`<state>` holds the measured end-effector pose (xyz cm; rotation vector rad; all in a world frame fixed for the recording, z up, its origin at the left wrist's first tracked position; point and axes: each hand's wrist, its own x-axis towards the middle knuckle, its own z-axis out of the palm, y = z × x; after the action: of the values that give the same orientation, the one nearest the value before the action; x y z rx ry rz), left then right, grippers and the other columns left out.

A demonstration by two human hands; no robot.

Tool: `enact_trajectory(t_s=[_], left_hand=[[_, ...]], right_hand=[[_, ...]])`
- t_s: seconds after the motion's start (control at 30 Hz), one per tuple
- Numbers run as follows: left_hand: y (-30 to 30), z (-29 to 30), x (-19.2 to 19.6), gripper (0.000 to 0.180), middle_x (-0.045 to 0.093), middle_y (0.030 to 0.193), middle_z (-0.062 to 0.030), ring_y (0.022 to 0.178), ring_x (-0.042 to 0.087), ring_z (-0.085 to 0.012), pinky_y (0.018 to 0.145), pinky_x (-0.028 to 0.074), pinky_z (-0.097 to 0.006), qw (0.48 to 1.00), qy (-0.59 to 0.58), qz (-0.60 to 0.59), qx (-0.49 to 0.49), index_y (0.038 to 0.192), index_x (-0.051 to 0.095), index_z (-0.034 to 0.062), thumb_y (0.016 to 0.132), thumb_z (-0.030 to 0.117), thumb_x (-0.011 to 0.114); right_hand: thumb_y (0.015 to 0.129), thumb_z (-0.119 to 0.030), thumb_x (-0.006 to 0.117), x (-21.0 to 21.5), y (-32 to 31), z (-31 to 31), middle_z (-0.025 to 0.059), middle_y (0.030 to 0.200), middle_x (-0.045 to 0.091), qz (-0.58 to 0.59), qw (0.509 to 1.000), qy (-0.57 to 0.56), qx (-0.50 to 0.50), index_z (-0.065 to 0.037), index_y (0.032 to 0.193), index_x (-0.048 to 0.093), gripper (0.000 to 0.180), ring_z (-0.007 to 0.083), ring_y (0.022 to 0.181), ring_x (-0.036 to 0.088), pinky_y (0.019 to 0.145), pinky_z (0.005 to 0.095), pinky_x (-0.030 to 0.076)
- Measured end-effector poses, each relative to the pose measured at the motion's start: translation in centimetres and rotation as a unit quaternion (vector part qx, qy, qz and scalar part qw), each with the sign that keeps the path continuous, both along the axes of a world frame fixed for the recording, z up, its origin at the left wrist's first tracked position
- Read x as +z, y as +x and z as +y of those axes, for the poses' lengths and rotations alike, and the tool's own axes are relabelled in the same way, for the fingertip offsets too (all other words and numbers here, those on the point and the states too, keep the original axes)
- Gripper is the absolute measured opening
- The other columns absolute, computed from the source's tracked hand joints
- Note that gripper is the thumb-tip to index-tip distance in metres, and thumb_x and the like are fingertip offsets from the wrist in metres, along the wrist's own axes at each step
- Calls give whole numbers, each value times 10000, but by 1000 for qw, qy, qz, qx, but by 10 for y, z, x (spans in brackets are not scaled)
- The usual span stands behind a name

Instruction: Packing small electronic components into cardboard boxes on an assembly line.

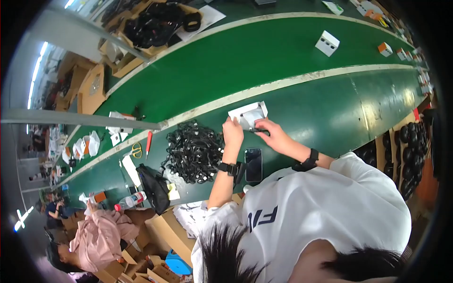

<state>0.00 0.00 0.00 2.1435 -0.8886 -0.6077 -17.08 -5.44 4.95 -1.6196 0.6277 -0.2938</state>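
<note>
My left hand [233,134] is closed on the near left edge of an open white box [239,112], which lies tilted on the green bench. Something pale and translucent shows inside the box, too small to make out. At the box's near side my right hand [277,137] pinches a small black cable [258,130]. A large heap of black cables [192,153] lies just left of my left forearm. Between my forearms rests a dark smartphone [254,165].
Beyond a pale rail runs a green conveyor belt [269,42] with a white box [327,43] on it. Scissors [137,150], a red-handled tool [149,142], a black bag [154,187] and a bottle [130,201] lie left. A co-worker in pink [101,236] sits at lower left.
</note>
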Motion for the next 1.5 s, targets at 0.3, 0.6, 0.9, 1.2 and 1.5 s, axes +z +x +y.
enact_trajectory(t_s=[0.3,0.6,0.9,1.2,1.5], left_hand=[[-53,20,19,350,562,876,-284,851,538,-427,725,437,-472,993,88,16,-80,1017,455,-58,793,194,547],[-50,42,25,495,432,1112,-98,1076,381,-274,897,262,-442,923,-89,-319,-197,1015,530,85,597,255,733],[-50,11,28,93,493,1070,-33,1046,402,-247,872,281,-430,872,-73,-421,-239,725,633,93,700,181,618],[-63,-31,36,76,628,682,-40,745,582,-179,761,365,-315,829,154,-456,-285,682,639,136,680,112,567],[-65,-28,29,80,611,634,-112,618,611,-269,671,438,-374,895,113,-373,-216,775,575,86,707,127,583]], right_hand=[[736,24,503,-16,-38,6,172,1020,493,74,927,-366,-32,-13,1003,449,275,345,981,474,781,398,433],[796,-59,481,-30,-17,-31,212,961,553,52,959,-279,17,-3,1060,445,272,373,878,540,737,420,449],[801,-75,513,-40,-16,-43,190,897,577,16,955,-296,19,12,1004,482,223,349,815,555,706,384,449],[785,-76,514,-30,-13,-42,197,888,572,14,955,-294,-26,-4,976,498,204,363,844,543,702,414,449],[701,-77,540,-38,0,-50,118,864,537,43,858,-511,-17,-12,786,592,119,301,833,546,681,377,471]])
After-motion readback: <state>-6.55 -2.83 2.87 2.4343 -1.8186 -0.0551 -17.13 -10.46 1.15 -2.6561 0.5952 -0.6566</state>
